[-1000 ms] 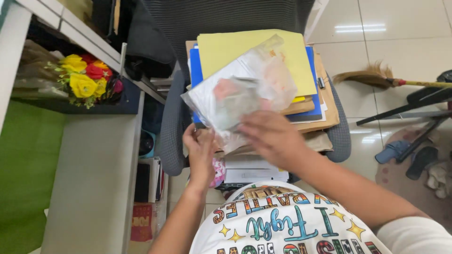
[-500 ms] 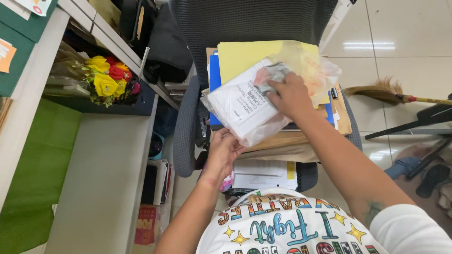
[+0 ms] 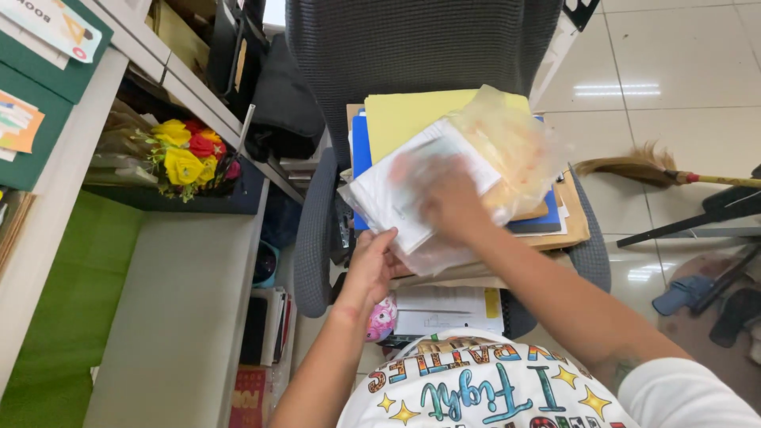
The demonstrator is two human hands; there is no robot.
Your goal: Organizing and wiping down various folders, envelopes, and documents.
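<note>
Lying on top of a pile of folders, a clear plastic bag (image 3: 483, 170) with white papers inside was the thing both hands worked on. The bag rested over a yellow folder (image 3: 400, 119), and under that were a blue folder (image 3: 361, 147) and a brown one (image 3: 575, 218). The whole pile sat on the seat of a grey mesh office chair (image 3: 412, 47).

The right hand (image 3: 448, 198) was inside the bag, under the plastic, and it looked blurred; I could not tell if its fingers were closed on the papers or only spread on them. The left hand (image 3: 372, 265) held the near lower edge of the bag, with the fingers pinched on the plastic.

Below the pile, near the front of the seat, more white sheets (image 3: 444, 305) were showing, and a small pink object (image 3: 383, 319) was just beside the left wrist. To the left stood a white desk (image 3: 182, 317), and on a dark shelf beside it were yellow and red artificial flowers (image 3: 186, 154). On the tiled floor to the right lay a broom (image 3: 634, 162), and near it some sandals (image 3: 701, 297).
</note>
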